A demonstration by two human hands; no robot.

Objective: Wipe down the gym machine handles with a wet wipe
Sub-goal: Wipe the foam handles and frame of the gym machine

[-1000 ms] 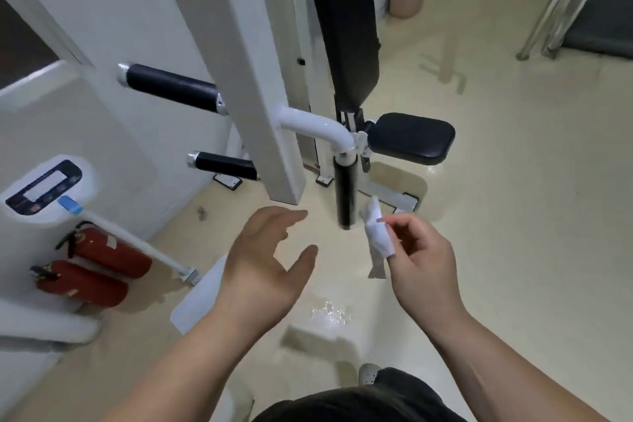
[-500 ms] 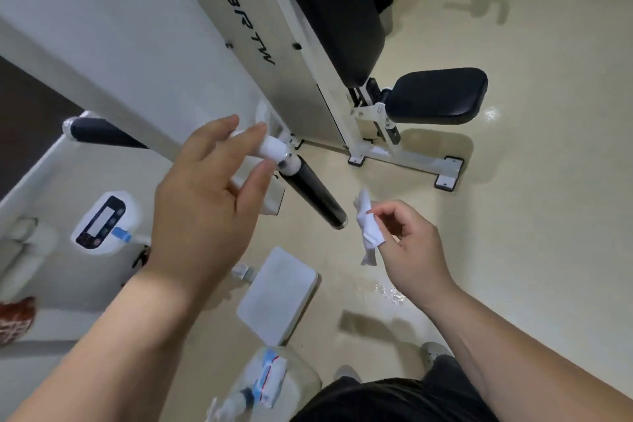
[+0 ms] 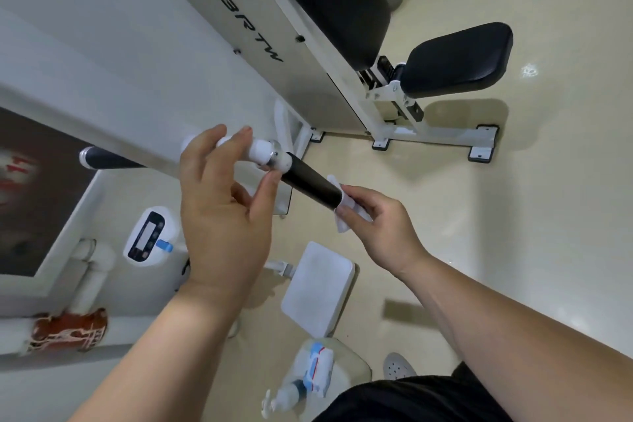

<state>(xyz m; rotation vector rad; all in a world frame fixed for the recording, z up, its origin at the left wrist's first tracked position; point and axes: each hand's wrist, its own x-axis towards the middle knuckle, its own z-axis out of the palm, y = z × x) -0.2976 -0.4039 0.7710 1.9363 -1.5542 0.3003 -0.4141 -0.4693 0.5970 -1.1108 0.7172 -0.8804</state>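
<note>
As the wiping step is beginning, the right hand [image 3: 380,223] is pinching a white wet wipe [image 3: 344,212] against the free end of the black handle [image 3: 313,187], its grip clenched on the wipe. The left hand [image 3: 222,202] is steadying the white bar [image 3: 262,151], fingers loosely curled, not closing. Next, the wipe probably needs wrapping and sliding along the handle. Half a second ago, the wipe was hanging clear of the handle.

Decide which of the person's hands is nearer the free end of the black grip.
Right. The right hand presses the wipe against the black grip at its free end; the left hand is at the opposite, white-bar end.
</note>
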